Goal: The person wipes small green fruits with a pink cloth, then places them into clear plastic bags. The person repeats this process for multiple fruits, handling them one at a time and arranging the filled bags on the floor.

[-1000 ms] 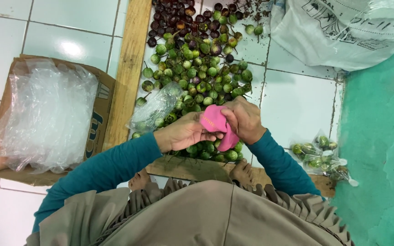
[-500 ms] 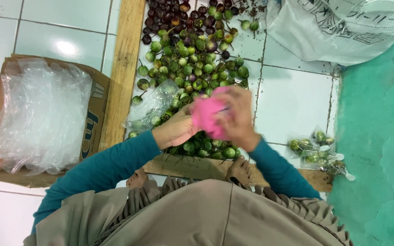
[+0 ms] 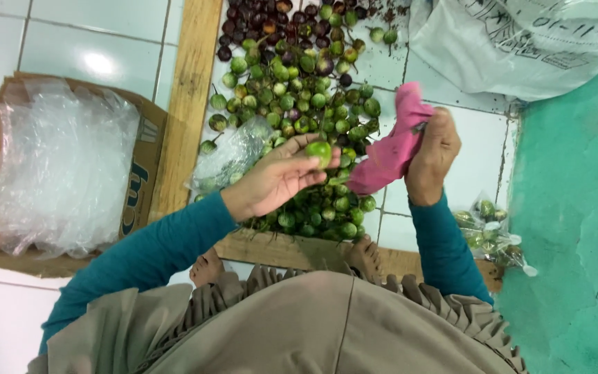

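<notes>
Your hands have come apart since half a second ago: then both were bunched together around the pink cloth over the pile, and now your right hand (image 3: 432, 156) has drawn the pink cloth (image 3: 392, 149) off to the right while your left hand (image 3: 278, 179) has stayed over the fruit. From that I judge one fruit has had its rub and is being looked over.

Your left fingers are loosely curled, with a single green fruit (image 3: 319, 152) pinched at the fingertips, held just above the pile of small round fruit (image 3: 292, 97). Your right fingers are closed round the cloth, which hangs down and to the left from your fist; something thin and dark shows at the top of that grip, too small to tell what it is.

For room: the pile is fenced in by a wooden plank (image 3: 189, 104) on its left and another wooden strip (image 3: 278, 251) along its near side, close to your feet. A clear plastic bag (image 3: 233, 156) holding some fruit lies just beside your left wrist, against the plank. Beyond the plank sits a cardboard box (image 3: 143, 170) full of clear bags. To your right there is bare white tile (image 3: 479, 173) under the cloth hand, then a small filled bag (image 3: 489, 232) by your right elbow and the green floor (image 3: 576, 208) past it. A big white sack (image 3: 513, 45) closes off the far right corner.
</notes>
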